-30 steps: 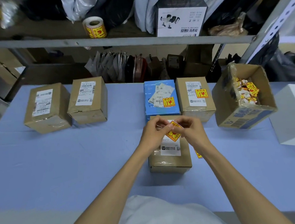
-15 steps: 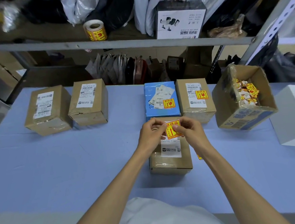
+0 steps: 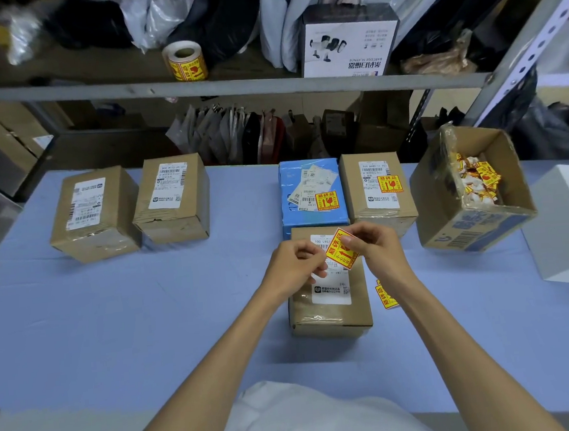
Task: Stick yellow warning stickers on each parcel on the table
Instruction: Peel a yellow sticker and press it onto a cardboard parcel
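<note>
parcels on blue bench [image 3: 80, 336]: five, two stickered. left hand [image 3: 292, 266] and right hand [image 3: 377, 250], fingers pinched on one yellow sticker [image 3: 341, 250] above nearest parcel [image 3: 330, 300]. another sticker [image 3: 385, 296] lying beside it. one roll [image 3: 185, 61] on shelf.

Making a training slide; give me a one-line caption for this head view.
Both hands, left and right, hold a yellow sticker above a brown parcel.

Tilted yellow sticker [image 3: 342, 249] above brown parcel [image 3: 331, 309]
</note>
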`<state>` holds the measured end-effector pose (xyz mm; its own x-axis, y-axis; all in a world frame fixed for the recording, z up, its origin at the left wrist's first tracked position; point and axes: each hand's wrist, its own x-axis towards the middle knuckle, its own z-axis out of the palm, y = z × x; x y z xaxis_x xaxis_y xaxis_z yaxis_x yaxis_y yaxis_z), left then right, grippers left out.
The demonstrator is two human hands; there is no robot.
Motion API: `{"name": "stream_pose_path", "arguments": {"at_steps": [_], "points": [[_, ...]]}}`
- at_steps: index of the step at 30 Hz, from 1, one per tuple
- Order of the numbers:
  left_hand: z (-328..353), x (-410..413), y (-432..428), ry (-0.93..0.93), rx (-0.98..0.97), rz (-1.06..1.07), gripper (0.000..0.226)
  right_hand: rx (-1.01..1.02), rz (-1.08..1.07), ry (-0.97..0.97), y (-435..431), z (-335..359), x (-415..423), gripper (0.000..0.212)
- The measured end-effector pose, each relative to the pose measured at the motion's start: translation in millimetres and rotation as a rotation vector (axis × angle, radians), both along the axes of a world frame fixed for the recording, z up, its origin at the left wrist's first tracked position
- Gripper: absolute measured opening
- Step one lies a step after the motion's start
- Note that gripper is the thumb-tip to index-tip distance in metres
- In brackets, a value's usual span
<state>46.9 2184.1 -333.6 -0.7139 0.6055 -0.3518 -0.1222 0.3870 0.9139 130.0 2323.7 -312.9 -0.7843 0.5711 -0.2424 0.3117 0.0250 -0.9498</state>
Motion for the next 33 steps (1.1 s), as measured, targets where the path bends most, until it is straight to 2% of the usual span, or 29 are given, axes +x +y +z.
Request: {"name": "stream_pose_path", "arguments": {"at_steps": [8,10,12,13,15,19,26,33], "points": [[1,-2,2,-0.039,-0.018,-0.028,0.011,0.051,-0.010,-0.031,2,-6,-1,0.008],[1,-1,2,-0.053,-0.005,-0.012,0.011,0.243,-0.078,-0.034,0,-13,0,0.018],[0,-2,2,-0.060,0.009,0.010,0.009,0.546,-0.109,0.002,-3,-18,3,0.025],[0,-2,2,-0.062,0.013,0.018,0.008,0.657,-0.090,0.036,-5,-19,5,0.023],[-1,-3,2,-0.072,0.025,0.036,0.006,0.726,0.002,0.081,-9,-18,6,0.013],[0,-3,3,-0.104,0.080,0.049,0.008,0.652,0.127,0.096,-14,-18,5,0.004],[0,-3,3,-0.102,0.140,0.010,0.011,0.497,0.143,0.057,-16,-14,5,0.010],[-2,-4,4,-0.063,0.121,0.001,0.011,0.385,0.161,0.042,-14,-10,6,0.014]]}}
